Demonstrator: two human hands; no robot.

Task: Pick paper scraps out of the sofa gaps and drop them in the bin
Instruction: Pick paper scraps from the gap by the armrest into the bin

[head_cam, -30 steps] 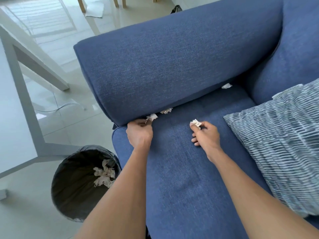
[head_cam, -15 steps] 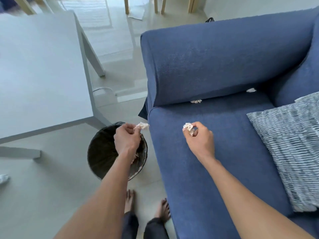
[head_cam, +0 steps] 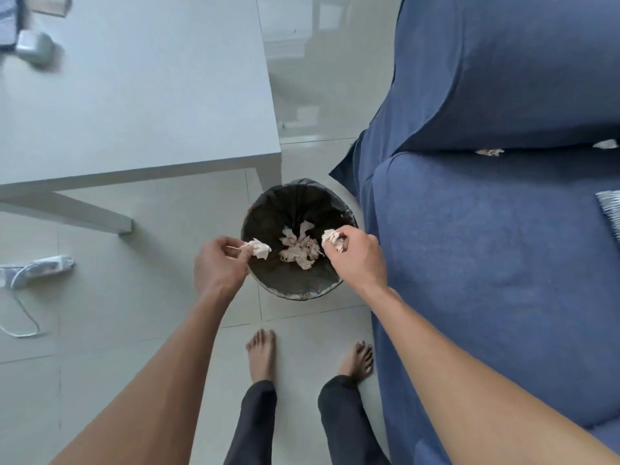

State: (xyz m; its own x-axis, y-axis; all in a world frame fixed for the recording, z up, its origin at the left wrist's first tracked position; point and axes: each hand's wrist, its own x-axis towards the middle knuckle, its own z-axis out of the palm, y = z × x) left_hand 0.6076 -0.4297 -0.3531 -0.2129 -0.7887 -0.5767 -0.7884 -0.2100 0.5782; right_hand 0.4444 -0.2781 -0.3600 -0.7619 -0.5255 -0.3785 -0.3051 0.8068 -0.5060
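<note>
Head view looks straight down on the bin (head_cam: 268, 209) at centre frame, lined in black, with a heap of scraps (head_cam: 299, 247) on its bottom (too tangled to count). The left hand (head_cam: 219, 265) pinches one paper scrap (head_cam: 259, 248) over the bin's left rim; the right hand (head_cam: 357, 260) grips a second scrap (head_cam: 332, 239) over the right rim. Both scraps sit above the opening, so this reads as the drop step: the next move calls only for the fingers to part. Two more scraps remain in the sofa gap at the right edge of the frame, one (head_cam: 489, 152) left of the other (head_cam: 606, 144), so a return to the sofa (head_cam: 486, 250) should follow. Count: two hands, two held scraps, two wedged scraps, one bin.
</note>
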